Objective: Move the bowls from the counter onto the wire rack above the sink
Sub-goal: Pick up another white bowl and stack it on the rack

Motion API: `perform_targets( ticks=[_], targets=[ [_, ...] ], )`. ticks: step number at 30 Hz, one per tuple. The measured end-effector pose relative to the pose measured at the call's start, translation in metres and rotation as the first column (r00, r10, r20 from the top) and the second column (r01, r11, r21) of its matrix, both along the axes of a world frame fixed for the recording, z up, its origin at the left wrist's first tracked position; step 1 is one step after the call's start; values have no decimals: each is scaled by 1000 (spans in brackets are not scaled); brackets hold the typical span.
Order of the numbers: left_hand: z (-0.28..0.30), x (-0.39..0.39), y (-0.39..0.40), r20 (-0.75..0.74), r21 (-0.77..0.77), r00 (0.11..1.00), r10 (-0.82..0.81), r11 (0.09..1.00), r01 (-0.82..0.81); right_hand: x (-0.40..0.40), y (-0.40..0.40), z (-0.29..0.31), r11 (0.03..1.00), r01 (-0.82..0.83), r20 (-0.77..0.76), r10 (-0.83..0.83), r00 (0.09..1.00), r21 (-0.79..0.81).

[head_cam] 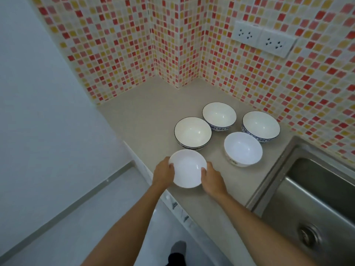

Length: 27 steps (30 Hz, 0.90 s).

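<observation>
Several bowls stand on the beige counter [146,120]. Nearest the front edge is a plain white bowl [187,167], gripped from both sides: my left hand [163,174] on its left rim, my right hand [212,179] on its right rim. Behind it sits a blue-rimmed bowl [192,132]. Further back are a second blue-patterned bowl [219,116] and a third [260,125] near the tiled wall. Another white bowl [243,148] rests close to the sink. The wire rack is out of view.
A steel sink [317,196] with its drain [309,234] lies at the right. Mosaic-tiled walls enclose the counter corner, with two wall sockets [264,38] at the upper right. The floor drops off left of the counter edge.
</observation>
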<state>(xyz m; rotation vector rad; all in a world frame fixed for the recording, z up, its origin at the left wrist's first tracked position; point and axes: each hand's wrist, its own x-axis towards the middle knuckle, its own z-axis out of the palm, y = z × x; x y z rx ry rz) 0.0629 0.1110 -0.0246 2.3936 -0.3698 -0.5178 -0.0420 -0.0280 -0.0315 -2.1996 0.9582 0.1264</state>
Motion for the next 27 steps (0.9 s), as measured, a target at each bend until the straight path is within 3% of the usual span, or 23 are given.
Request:
perform_targets(
  ticks=[7,13,18,23,27],
  targets=[
    [10,-9,-21,21,-155,999,-50,987,52,-30,-13,11,990,130,109,-135,985,46],
    [50,-33,-86,-6,-320,984,-175,933,164,-72,-50,49,950,307,257,-311,915,59],
    [93,-79,-154,1,-485,953,-302,833,265,-124,-95,83,891,451,333,-439,834,47],
    [120,-134,-215,-195,-554,894,-404,797,239,-186,-138,118,838,546,415,-500,760,9],
    [144,-175,-249,-149,-627,858,-492,718,303,-229,-166,147,810,586,481,-504,717,-24]
  ],
)
